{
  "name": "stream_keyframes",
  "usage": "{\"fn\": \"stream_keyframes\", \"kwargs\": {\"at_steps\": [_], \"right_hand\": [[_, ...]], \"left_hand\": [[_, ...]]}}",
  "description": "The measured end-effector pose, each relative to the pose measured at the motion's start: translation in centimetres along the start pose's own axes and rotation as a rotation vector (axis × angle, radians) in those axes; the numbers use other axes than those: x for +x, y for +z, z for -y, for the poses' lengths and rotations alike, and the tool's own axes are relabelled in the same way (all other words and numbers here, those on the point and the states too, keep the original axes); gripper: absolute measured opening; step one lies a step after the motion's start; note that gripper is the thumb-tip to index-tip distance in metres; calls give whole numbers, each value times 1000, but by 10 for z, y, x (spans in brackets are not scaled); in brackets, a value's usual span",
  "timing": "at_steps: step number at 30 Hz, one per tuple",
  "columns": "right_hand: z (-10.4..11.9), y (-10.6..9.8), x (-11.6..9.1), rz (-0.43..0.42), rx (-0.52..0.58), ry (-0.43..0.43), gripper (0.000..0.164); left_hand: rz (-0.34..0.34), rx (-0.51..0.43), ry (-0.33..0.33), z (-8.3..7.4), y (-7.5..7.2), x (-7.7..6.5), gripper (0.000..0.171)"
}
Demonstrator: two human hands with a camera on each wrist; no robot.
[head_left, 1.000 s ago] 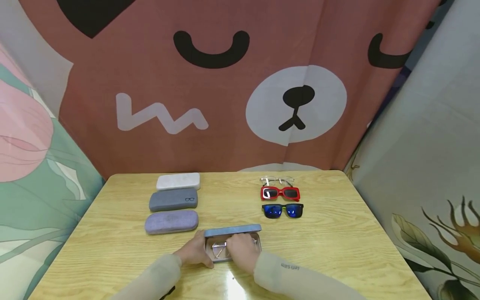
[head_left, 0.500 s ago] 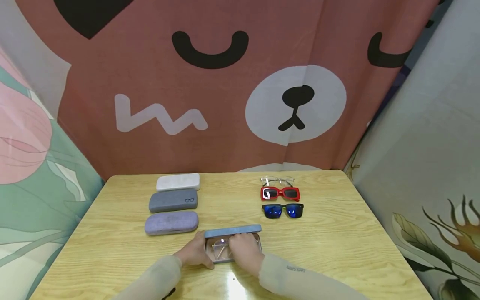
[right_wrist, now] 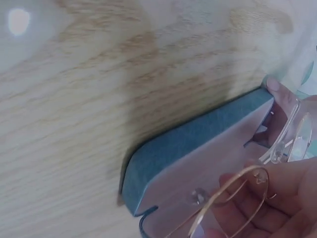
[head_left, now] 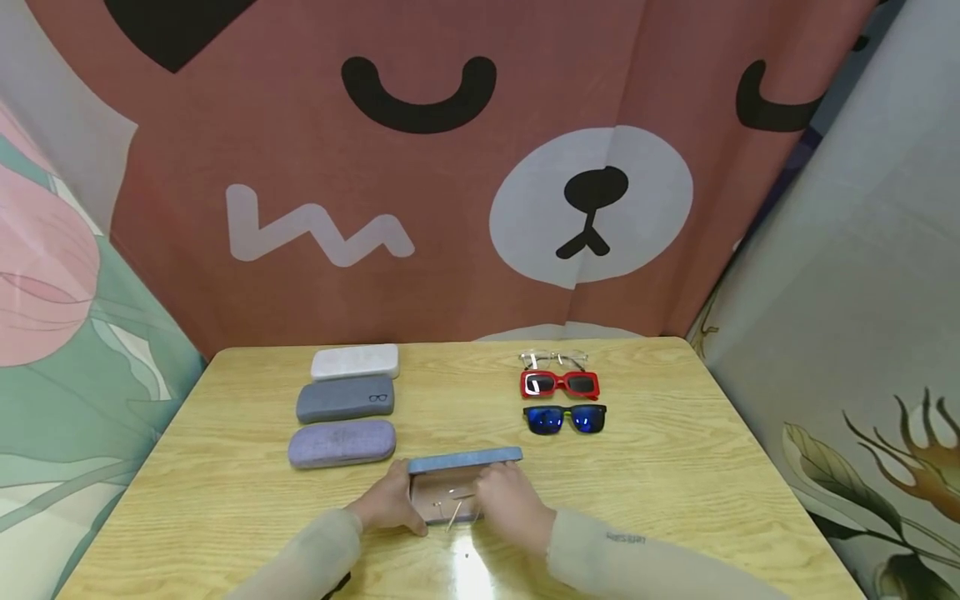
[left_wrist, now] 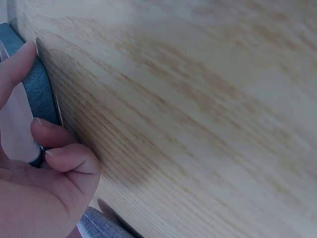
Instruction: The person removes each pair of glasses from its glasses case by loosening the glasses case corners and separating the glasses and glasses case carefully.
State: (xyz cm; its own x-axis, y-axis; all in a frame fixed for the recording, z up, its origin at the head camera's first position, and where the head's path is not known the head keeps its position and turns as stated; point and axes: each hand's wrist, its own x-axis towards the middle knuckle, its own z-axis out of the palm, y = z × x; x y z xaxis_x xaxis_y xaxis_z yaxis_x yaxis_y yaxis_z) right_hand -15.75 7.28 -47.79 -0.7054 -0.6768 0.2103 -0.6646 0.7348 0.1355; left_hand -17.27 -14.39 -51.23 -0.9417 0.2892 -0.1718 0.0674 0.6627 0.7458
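An opened blue glasses case [head_left: 465, 460] with a pinkish lining sits near the front of the table, its lid raised at the back. My left hand [head_left: 388, 502] grips the case's left end, thumb at the front corner and fingers at the back. In the left wrist view, fingertips lie along the blue rim [left_wrist: 39, 94]. My right hand [head_left: 513, 506] pinches a pair of eyeglasses [right_wrist: 225, 188] with thin gold-coloured metal and clear lenses, over the case's right part. The glasses' thin temples point down toward the case's front edge in the head view.
White [head_left: 356, 362], grey [head_left: 345, 398] and purple [head_left: 342, 443] glasses cases lie in a column at the left. At the right are clear glasses [head_left: 555, 361], red-framed sunglasses [head_left: 559, 385] and black sunglasses with blue lenses [head_left: 565, 419]. A printed curtain [head_left: 420, 292] hangs behind the table.
My right hand has moved right and slightly up, lifting the glasses from their place inside the case and tilting them. The left hand keeps its grip on the case's left end.
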Motion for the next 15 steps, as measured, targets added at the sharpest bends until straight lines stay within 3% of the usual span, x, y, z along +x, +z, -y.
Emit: {"fn": "stream_keyframes", "kwargs": {"at_steps": [4, 15], "right_hand": [[-6, -6, -5, 0, -20, -3, 21], [-23, -15, -16, 17, 60, 12, 22]], "left_hand": [[8, 7, -4, 0, 0, 1, 96], [41, -3, -58, -2, -1, 1, 104]]}}
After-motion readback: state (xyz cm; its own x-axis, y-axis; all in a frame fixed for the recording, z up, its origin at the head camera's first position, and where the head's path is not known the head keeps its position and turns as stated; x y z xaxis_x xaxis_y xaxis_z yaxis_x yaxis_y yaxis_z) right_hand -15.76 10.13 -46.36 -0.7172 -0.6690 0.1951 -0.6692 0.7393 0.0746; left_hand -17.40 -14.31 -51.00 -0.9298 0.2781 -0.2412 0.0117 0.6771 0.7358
